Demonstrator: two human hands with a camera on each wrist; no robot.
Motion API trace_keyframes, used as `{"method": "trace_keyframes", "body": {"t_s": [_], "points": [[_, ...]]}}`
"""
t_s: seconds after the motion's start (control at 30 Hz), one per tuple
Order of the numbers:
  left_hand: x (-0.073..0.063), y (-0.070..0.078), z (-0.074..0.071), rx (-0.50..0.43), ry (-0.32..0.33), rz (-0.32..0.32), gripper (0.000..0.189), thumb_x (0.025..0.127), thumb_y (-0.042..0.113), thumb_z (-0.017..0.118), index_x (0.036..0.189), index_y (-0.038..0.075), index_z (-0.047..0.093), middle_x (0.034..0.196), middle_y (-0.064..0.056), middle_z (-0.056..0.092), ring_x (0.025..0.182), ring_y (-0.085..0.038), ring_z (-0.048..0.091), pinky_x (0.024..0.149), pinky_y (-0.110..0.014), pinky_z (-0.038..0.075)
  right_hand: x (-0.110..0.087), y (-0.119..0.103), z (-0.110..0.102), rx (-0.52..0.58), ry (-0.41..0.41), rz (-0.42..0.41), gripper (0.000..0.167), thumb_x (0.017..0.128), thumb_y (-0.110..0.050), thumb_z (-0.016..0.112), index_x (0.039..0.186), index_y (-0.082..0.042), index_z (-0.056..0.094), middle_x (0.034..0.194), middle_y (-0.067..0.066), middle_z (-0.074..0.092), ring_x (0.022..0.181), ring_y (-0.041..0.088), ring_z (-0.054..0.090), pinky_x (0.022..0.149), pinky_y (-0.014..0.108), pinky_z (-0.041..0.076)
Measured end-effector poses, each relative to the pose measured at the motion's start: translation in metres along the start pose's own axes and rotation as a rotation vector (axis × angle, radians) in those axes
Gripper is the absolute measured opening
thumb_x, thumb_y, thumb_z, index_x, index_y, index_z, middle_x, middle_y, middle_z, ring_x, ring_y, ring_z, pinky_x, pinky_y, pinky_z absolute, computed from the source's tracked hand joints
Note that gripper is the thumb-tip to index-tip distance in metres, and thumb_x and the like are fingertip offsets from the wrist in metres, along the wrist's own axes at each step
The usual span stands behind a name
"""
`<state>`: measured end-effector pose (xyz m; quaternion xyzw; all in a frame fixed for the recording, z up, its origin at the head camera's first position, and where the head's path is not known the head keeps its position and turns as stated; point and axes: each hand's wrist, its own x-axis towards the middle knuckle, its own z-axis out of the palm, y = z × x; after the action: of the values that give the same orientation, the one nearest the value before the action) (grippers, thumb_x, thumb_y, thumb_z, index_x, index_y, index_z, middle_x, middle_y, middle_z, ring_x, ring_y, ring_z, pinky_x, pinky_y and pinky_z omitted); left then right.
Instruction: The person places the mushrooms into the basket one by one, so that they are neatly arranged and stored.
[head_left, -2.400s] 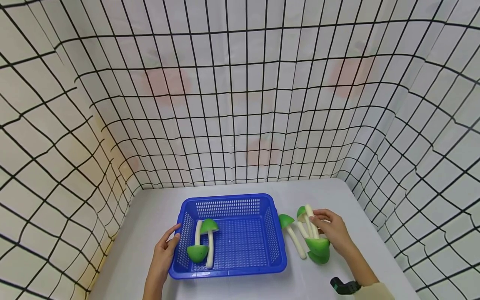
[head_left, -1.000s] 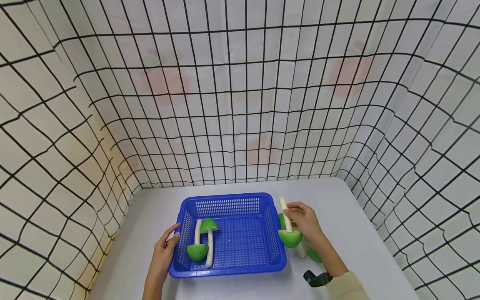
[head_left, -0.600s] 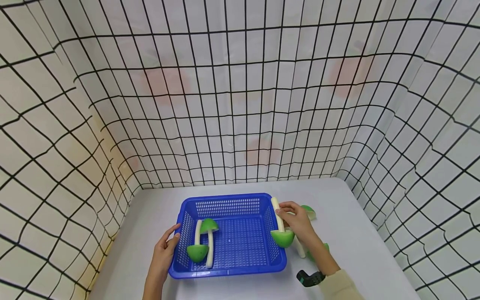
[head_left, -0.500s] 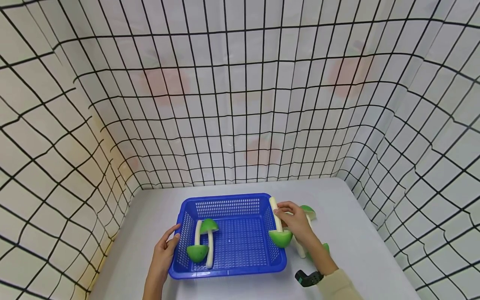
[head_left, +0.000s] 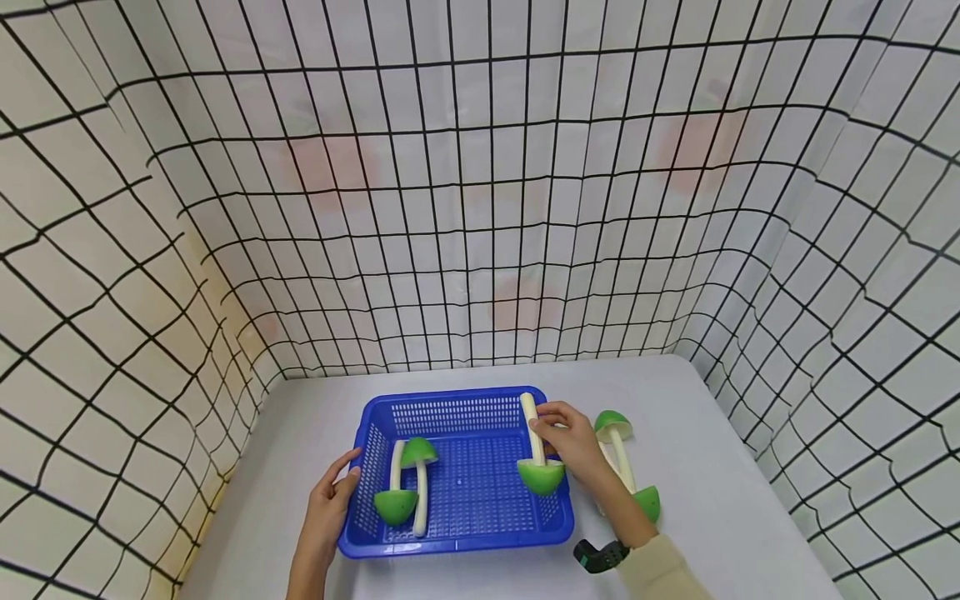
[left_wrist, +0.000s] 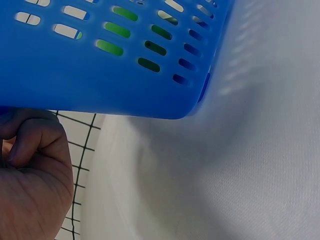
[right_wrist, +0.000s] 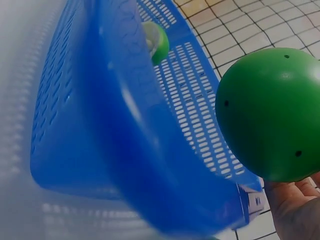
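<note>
My right hand (head_left: 573,442) pinches the white stem of a toy mushroom (head_left: 540,477) whose green cap points down. It hangs over the right part of a blue plastic basket (head_left: 450,548). In the right wrist view the dark-dotted cap (right_wrist: 272,115) covers most of the fingers. At the basket's left rim, my left hand (head_left: 327,504) holds on, with curled fingers (left_wrist: 37,137) showing in the left wrist view. Two toy mushrooms lie side by side in the basket's left part: one with its cap (head_left: 395,507) near, the other with its cap (head_left: 418,452) farther back.
Right of the basket, more toy mushrooms lie on the white table (head_left: 720,467), one with its cap at the back (head_left: 613,425), another cap nearer (head_left: 647,502). My right forearm partly hides them. Black netting (head_left: 480,208) over pale walls encloses the table's back and sides.
My right hand has picked a mushroom from the pile on the right and carried it left, across the basket's right rim. The left hand and basket have stayed put.
</note>
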<state>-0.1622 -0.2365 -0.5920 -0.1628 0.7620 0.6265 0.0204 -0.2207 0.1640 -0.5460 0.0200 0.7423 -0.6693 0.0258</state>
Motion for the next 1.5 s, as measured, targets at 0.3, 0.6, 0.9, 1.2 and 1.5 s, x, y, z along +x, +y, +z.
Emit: {"method": "trace_keyframes", "body": {"t_s": [0.3, 0.6, 0.9, 1.2, 1.5], "points": [[0.001, -0.001, 0.001, 0.002, 0.006, -0.009, 0.05, 0.106, 0.045, 0.055, 0.153, 0.03, 0.049, 0.137, -0.024, 0.062, 0.104, -0.025, 0.068, 0.083, -0.036, 0.061, -0.003, -0.003, 0.013, -0.053, -0.063, -0.034, 0.039, 0.097, -0.02, 0.073, 0.131, -0.003, 0.061, 0.113, 0.015, 0.064, 0.081, 0.017, 0.067, 0.068, 0.032, 0.06], [0.0, 0.0, 0.001, -0.007, 0.004, 0.004, 0.049, 0.107, 0.043, 0.055, 0.153, 0.028, 0.05, 0.135, -0.023, 0.065, 0.103, -0.023, 0.069, 0.08, -0.032, 0.059, -0.002, -0.006, 0.029, -0.026, -0.104, -0.059, 0.04, 0.097, -0.016, 0.073, 0.133, -0.002, 0.06, 0.116, 0.018, 0.064, 0.086, 0.019, 0.069, 0.071, 0.044, 0.061], [0.001, -0.001, 0.0, -0.008, 0.003, -0.004, 0.049, 0.106, 0.044, 0.055, 0.153, 0.029, 0.049, 0.137, -0.023, 0.064, 0.104, -0.024, 0.068, 0.081, -0.033, 0.059, 0.004, -0.003, 0.047, -0.025, -0.088, -0.048, 0.037, 0.094, -0.012, 0.076, 0.128, -0.005, 0.064, 0.112, 0.017, 0.067, 0.081, 0.019, 0.07, 0.068, 0.048, 0.061], [0.001, -0.001, 0.0, -0.018, 0.001, -0.002, 0.05, 0.106, 0.044, 0.055, 0.153, 0.029, 0.049, 0.135, -0.023, 0.065, 0.102, -0.023, 0.068, 0.08, -0.031, 0.059, 0.007, 0.002, 0.066, -0.025, -0.138, -0.038, 0.036, 0.094, -0.014, 0.076, 0.126, -0.004, 0.064, 0.109, 0.017, 0.067, 0.078, 0.022, 0.07, 0.065, 0.045, 0.062], [0.003, -0.002, -0.001, -0.025, -0.008, -0.004, 0.049, 0.106, 0.043, 0.055, 0.153, 0.029, 0.049, 0.136, -0.023, 0.064, 0.103, -0.023, 0.068, 0.081, -0.032, 0.058, 0.007, 0.004, 0.084, -0.018, -0.181, 0.03, 0.039, 0.093, -0.016, 0.078, 0.125, -0.001, 0.062, 0.108, 0.016, 0.069, 0.078, 0.019, 0.073, 0.067, 0.045, 0.063]]}}
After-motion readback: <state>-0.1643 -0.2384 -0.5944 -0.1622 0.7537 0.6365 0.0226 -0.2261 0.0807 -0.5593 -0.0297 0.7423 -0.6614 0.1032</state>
